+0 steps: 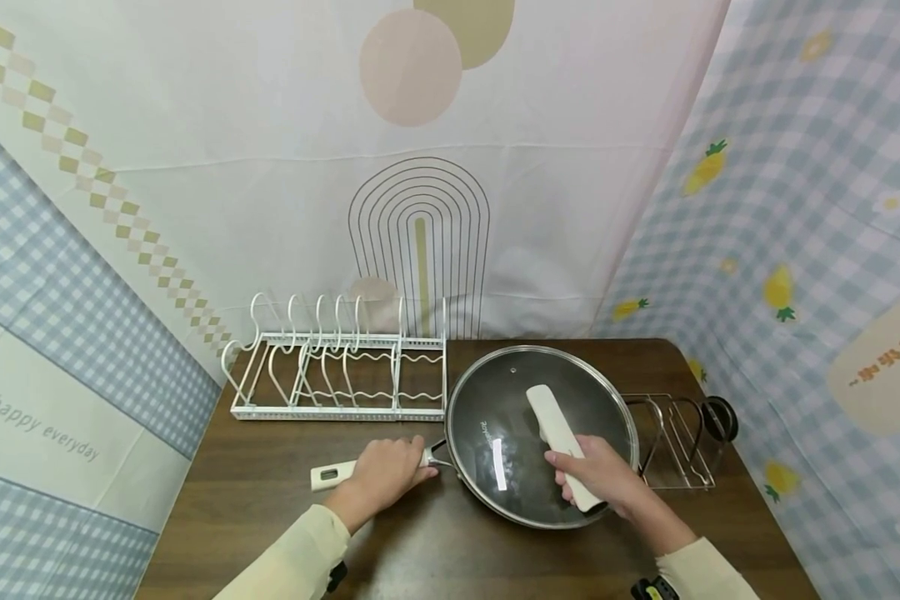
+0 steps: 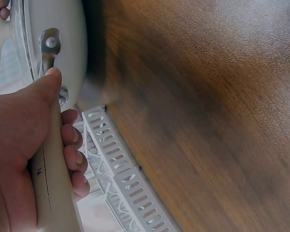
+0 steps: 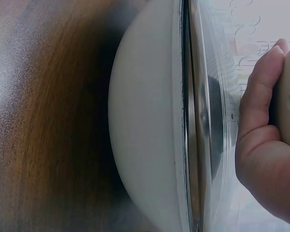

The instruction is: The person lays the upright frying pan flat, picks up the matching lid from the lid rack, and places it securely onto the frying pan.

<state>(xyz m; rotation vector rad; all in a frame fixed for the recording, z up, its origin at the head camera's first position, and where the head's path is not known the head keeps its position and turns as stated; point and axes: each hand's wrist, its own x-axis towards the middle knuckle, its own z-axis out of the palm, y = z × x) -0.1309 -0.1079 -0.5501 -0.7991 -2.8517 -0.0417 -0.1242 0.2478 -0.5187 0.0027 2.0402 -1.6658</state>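
Observation:
A cream-bodied wok-like pan [image 3: 142, 111] stands on the brown table, its body mostly under the lid in the head view. My left hand [image 1: 386, 475] grips the pan's long cream handle [image 1: 333, 475], thumb along the top near the metal bracket [image 2: 50, 43]. A glass lid [image 1: 487, 383] with a metal rim covers the pan; in the right wrist view that rim lies right along the pan's edge. My right hand [image 1: 600, 475] holds the lid's long cream handle [image 1: 551, 412], fingers round its near end.
A white wire rack [image 1: 315, 412] with upright dividers stands left of the pan at the table's back. To the right is a low metal wire rack [image 1: 675, 483], partly behind the lid, with a round black piece [image 1: 722, 418] at its end. Patterned cloths [image 1: 555, 208] hang around the table [image 1: 255, 517].

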